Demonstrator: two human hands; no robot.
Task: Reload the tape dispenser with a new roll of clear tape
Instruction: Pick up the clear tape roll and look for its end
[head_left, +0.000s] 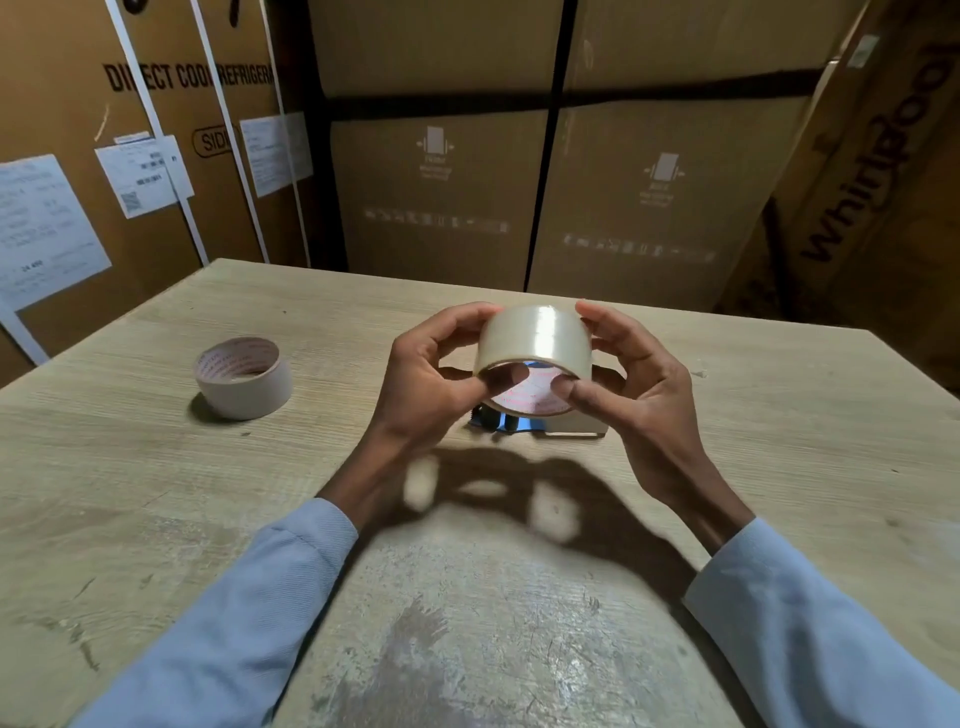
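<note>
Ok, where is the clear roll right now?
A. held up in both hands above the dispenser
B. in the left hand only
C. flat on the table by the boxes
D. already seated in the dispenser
A: the clear roll is off the table, with the left hand and right hand gripping it from either side, and the dispenser sits beneath it.
</note>
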